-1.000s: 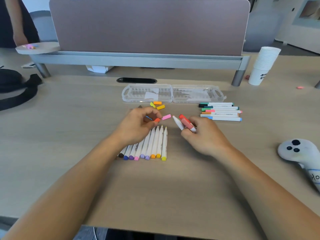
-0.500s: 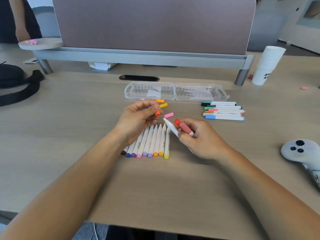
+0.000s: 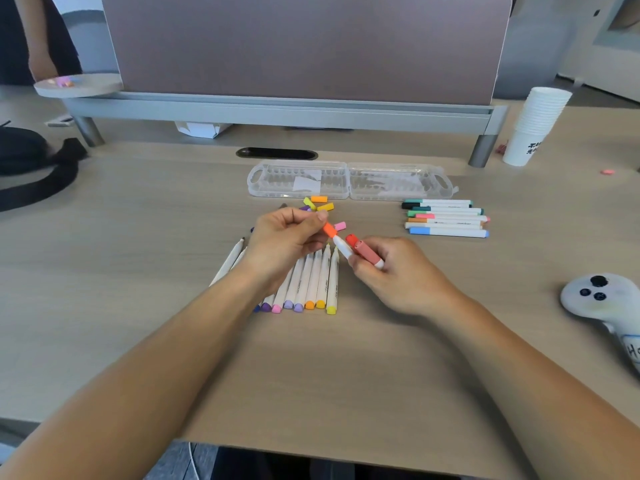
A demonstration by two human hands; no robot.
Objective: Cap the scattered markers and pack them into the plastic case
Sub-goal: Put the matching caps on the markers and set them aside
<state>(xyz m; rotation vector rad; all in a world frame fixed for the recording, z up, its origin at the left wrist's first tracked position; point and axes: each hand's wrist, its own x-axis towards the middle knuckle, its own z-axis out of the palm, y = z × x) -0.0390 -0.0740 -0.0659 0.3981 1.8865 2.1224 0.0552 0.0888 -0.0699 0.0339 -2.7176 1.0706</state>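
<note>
Left hand (image 3: 287, 240) pinches the orange cap (image 3: 329, 230) right at the white marker (image 3: 343, 247) tip; right hand (image 3: 398, 271) grips that marker plus two red markers (image 3: 367, 252), near the open plastic case (image 3: 349, 180).

Paper cup stack (image 3: 535, 126) far right; white controller (image 3: 595, 299); black bag (image 3: 31, 168) left.

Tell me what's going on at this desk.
A person is capping markers. The left hand pinches an orange cap at the tip of a white marker gripped in the right hand, alongside a red-capped marker. Uncapped markers lie in a row beneath the left hand, capped markers sit to the right, and the open plastic case holds none yet.
</note>
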